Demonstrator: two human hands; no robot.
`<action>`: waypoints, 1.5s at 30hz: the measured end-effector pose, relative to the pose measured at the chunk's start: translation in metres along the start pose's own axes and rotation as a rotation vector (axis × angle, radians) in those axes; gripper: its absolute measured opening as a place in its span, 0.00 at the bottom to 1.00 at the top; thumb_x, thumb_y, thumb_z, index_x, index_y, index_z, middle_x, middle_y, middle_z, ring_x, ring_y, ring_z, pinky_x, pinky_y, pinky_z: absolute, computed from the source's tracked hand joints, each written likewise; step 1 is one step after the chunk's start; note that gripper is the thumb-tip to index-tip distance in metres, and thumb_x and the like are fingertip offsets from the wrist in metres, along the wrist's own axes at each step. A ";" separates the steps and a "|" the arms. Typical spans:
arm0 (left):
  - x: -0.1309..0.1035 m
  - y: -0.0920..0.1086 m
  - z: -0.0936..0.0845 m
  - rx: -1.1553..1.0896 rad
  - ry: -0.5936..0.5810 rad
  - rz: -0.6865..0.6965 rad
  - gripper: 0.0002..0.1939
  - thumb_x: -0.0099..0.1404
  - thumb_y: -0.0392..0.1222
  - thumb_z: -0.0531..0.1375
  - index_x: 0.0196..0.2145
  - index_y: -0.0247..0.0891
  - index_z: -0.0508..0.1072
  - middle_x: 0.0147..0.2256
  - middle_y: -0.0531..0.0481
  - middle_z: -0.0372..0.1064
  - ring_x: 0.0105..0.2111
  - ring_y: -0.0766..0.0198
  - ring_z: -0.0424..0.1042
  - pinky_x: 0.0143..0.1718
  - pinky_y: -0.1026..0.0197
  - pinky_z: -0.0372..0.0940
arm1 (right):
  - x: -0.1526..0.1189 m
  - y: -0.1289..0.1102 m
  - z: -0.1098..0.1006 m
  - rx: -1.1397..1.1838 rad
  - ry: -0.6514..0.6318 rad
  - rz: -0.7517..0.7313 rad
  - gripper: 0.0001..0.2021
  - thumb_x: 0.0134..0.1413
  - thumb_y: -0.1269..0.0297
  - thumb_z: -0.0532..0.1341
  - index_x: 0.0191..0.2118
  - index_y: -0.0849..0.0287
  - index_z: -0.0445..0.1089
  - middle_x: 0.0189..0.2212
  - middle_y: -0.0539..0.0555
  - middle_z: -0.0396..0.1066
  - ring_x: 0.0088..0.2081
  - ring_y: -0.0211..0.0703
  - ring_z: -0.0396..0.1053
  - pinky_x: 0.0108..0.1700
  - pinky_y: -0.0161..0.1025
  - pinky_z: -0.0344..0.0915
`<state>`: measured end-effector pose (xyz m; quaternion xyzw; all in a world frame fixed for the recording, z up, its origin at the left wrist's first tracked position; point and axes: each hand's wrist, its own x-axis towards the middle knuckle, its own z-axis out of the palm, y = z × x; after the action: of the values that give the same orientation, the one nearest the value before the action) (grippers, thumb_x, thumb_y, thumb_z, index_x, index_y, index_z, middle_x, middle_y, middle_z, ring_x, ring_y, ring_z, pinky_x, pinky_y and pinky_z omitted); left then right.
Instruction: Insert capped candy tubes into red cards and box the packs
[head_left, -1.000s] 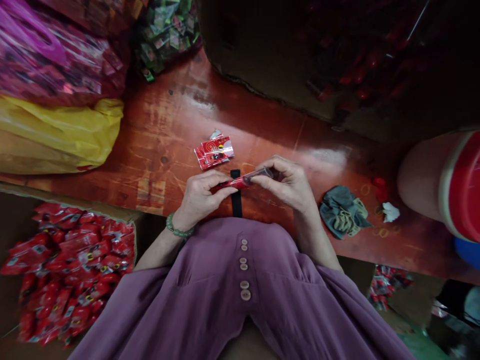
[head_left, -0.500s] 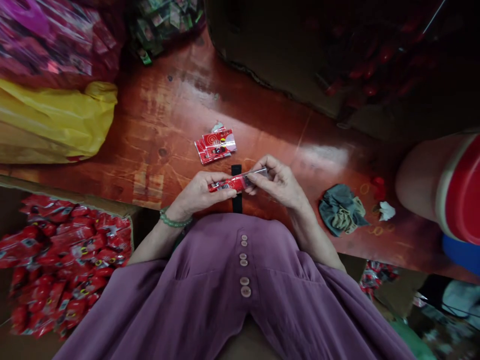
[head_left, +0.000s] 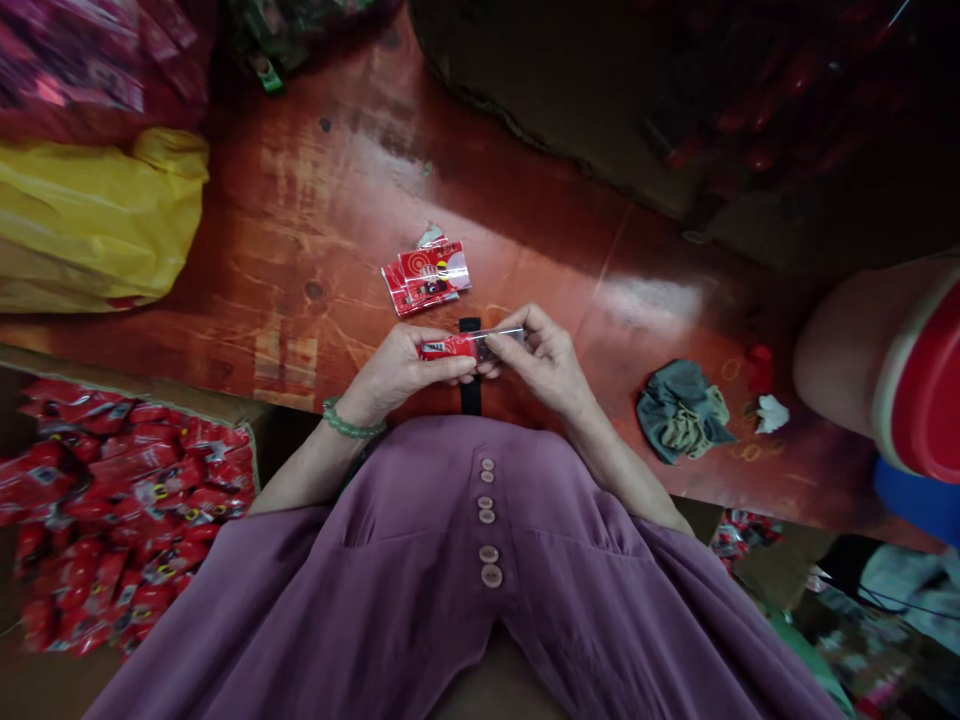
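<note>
Both hands hold one small red packet [head_left: 448, 347] with a clear plastic end, level above the table's near edge. My left hand [head_left: 405, 368], with a green bead bracelet at the wrist, pinches the red printed end. The fingers of my right hand [head_left: 538, 355] are closed on the clear end. Just beyond them lies a small pile of red printed cards [head_left: 431, 275]. A black strap [head_left: 470, 397] lies on the table beneath the packet and is partly covered by it. The packet's contents are too small to make out.
Left, a carton holds many red wrapped packets [head_left: 142, 500]; behind it lies a yellow plastic bag [head_left: 97, 220]. On the right are a grey-green cloth bundle [head_left: 682, 412], rubber bands and a pink tub [head_left: 840, 350] with a red lid. A dark cardboard box [head_left: 540, 130] stands at the back.
The packet has turned so it lies more level, and my right fingers have shifted left along its clear end. The whole view has moved slightly.
</note>
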<state>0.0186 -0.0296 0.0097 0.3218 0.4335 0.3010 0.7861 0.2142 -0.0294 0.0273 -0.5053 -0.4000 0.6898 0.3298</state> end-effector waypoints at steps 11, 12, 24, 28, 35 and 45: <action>0.006 -0.011 0.018 -0.360 0.302 0.043 0.18 0.46 0.50 0.76 0.29 0.36 0.79 0.27 0.49 0.78 0.27 0.66 0.77 0.34 0.64 0.74 | 0.012 0.010 0.005 0.143 0.132 -0.021 0.21 0.49 0.44 0.69 0.33 0.54 0.63 0.23 0.44 0.74 0.24 0.35 0.76 0.27 0.32 0.75; 0.008 -0.012 0.020 -0.373 0.341 0.060 0.18 0.46 0.51 0.76 0.28 0.36 0.79 0.26 0.50 0.77 0.26 0.67 0.76 0.33 0.64 0.74 | 0.011 0.009 0.004 0.136 0.120 -0.019 0.21 0.49 0.44 0.70 0.34 0.54 0.64 0.25 0.45 0.75 0.26 0.35 0.76 0.29 0.32 0.75; 0.025 -0.026 0.034 -0.162 0.613 0.227 0.23 0.50 0.61 0.71 0.21 0.37 0.73 0.22 0.53 0.74 0.23 0.67 0.72 0.31 0.61 0.70 | 0.012 0.020 0.014 0.078 0.079 -0.041 0.19 0.56 0.44 0.65 0.38 0.54 0.63 0.26 0.44 0.74 0.21 0.30 0.70 0.24 0.30 0.68; 0.030 -0.026 0.037 -0.178 0.635 0.225 0.22 0.51 0.59 0.71 0.21 0.38 0.74 0.22 0.53 0.74 0.22 0.69 0.71 0.29 0.62 0.69 | 0.013 0.028 0.021 -0.028 0.210 -0.144 0.16 0.60 0.46 0.62 0.41 0.53 0.63 0.25 0.43 0.73 0.22 0.31 0.70 0.25 0.31 0.66; 0.032 -0.012 0.031 -0.259 0.553 0.291 0.24 0.46 0.62 0.73 0.23 0.38 0.74 0.22 0.54 0.73 0.22 0.69 0.71 0.28 0.63 0.69 | 0.020 0.019 0.021 0.026 0.118 -0.155 0.14 0.60 0.49 0.63 0.40 0.53 0.63 0.28 0.44 0.74 0.22 0.30 0.69 0.26 0.30 0.68; 0.030 -0.003 0.035 -0.270 0.373 0.298 0.18 0.57 0.56 0.69 0.36 0.38 0.81 0.32 0.49 0.79 0.19 0.71 0.67 0.18 0.66 0.62 | 0.022 0.018 0.020 0.009 -0.019 -0.154 0.15 0.60 0.49 0.63 0.40 0.54 0.64 0.27 0.44 0.71 0.22 0.30 0.68 0.26 0.31 0.68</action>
<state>0.0630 -0.0174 0.0075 0.2133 0.4747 0.5225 0.6754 0.1879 -0.0233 0.0055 -0.4650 -0.4379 0.6688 0.3804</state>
